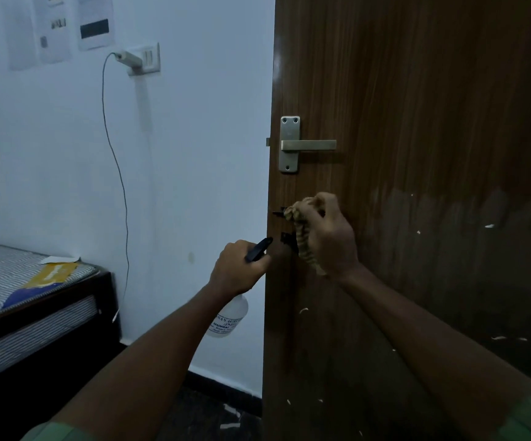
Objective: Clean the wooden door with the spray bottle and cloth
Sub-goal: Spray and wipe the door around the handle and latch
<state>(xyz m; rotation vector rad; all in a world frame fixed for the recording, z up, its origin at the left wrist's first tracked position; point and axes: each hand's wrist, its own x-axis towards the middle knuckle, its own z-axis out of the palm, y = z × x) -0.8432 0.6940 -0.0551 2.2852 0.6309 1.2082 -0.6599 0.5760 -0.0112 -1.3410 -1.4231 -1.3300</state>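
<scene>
Pale blue painted wall [194, 154] fills the left half of the view, with a white switch plate [149, 58] holding a plugged-in adapter whose thin cable [114, 160] hangs down toward a bed [19, 297] with a striped mattress. To the right stands the wooden door [433, 122], dark brown with fine vertical grain and a glossy finish, flecked lower down with small pale marks. A brushed-metal lever handle [308, 145] sits on a rectangular screwed plate near the door's edge. The right hand [331, 240] has its fingers curled tightly round a bunched tan ribbed cloth [302, 240], pressed against the door just below the handle (beside small black latch fittings). The left hand [238, 268] grips the black trigger head of a translucent white spray bottle [229, 319], its body hanging below the fist beside the door's edge; its blue label is partly readable, "MUMBAI".
</scene>
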